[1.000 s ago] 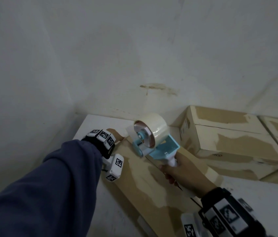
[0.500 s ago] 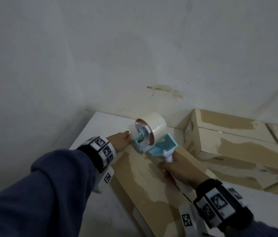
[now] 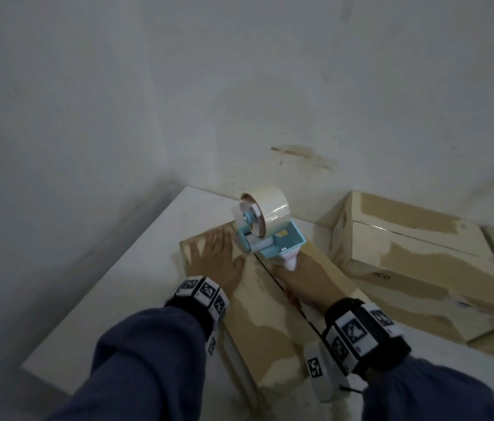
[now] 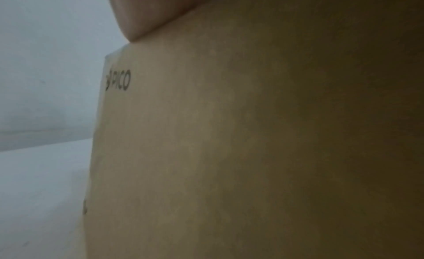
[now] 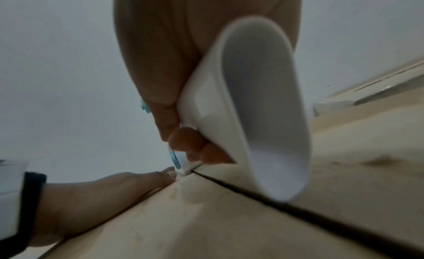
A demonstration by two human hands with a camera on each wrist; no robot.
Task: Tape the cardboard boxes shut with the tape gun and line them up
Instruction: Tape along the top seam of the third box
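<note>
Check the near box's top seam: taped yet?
Untaped: near box shows a dark open seam; tape gun sits at its far end.

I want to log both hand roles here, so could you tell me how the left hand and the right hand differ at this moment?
The left hand lies flat, fingers straight, pressing the near box left of its seam; the right hand curls round the white handle of the tape gun. The left holds nothing; the right holds the gun at the seam's far end. Both are over that box and wear tagged wristbands.

left hand (image 3: 213, 262) moved from box's far end to lie flat on cardboard box (image 3: 257, 323), tape gun (image 3: 265, 235) lowered to its seam
</note>
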